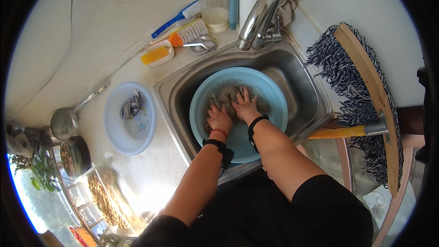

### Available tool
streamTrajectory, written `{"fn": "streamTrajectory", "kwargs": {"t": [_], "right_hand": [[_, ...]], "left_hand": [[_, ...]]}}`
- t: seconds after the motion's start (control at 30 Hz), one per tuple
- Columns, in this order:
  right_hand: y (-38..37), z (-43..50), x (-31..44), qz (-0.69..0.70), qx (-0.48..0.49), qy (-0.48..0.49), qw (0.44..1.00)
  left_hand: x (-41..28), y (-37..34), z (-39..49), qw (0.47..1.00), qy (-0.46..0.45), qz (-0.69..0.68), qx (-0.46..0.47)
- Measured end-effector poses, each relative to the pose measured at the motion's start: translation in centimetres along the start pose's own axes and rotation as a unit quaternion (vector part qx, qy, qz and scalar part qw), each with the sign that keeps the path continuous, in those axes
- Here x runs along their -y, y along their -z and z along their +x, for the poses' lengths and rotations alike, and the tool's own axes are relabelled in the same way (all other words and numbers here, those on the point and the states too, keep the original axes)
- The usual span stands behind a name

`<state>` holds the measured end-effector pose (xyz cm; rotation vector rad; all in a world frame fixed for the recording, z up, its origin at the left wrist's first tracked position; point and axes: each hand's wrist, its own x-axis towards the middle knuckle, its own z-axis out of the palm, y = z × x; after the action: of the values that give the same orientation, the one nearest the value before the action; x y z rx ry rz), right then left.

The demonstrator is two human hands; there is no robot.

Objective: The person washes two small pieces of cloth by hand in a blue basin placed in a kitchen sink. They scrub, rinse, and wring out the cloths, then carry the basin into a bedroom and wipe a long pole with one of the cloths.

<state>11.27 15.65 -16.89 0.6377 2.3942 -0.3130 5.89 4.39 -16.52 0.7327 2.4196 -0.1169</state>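
A light blue plastic basin (240,147) stands in the stainless steel sink (305,99) and holds water. Brownish-grey cloth (229,93) lies soaked in it, partly under the surface. My left hand (219,120) presses on the cloth at the basin's left side, fingers spread. To its right, my right hand (246,105) rests on the same wet cloth with its fingers wide apart. Neither hand is closed around the fabric. Above the basin's far rim arches a chrome faucet (262,17); I cannot tell whether water runs from it.
Left of the sink sits a pale basin (109,123) with a striped cloth (131,105) inside. Brushes (193,31), a soap dish with yellow soap (156,54) and a metal spoon (205,44) line the back ledge. A string mop (343,75) leans at the right. A skimmer (65,123) lies far left.
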Motion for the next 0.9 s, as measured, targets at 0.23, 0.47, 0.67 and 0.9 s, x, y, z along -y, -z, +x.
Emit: {"fn": "streamTrajectory", "kwargs": {"t": [0.23,0.47,0.67,0.9], "right_hand": [[-0.2,1.0,-0.5,-0.001,0.033,0.023,0.999],[1.4,-0.1,-2.0,0.023,0.004,0.023,0.999],[1.5,-0.5,-1.7,0.508,0.020,-0.092,0.856],[6.7,-6.8,-0.5,0.568,0.037,0.209,0.795]], "left_hand": [[0.4,-0.8,1.2,0.996,-0.052,-0.040,0.058],[1.0,0.5,1.2,0.986,0.011,-0.162,0.024],[3.5,-1.4,4.8,0.725,0.046,-0.687,0.013],[1.6,1.4,1.8,0.362,0.071,-0.895,0.249]]}}
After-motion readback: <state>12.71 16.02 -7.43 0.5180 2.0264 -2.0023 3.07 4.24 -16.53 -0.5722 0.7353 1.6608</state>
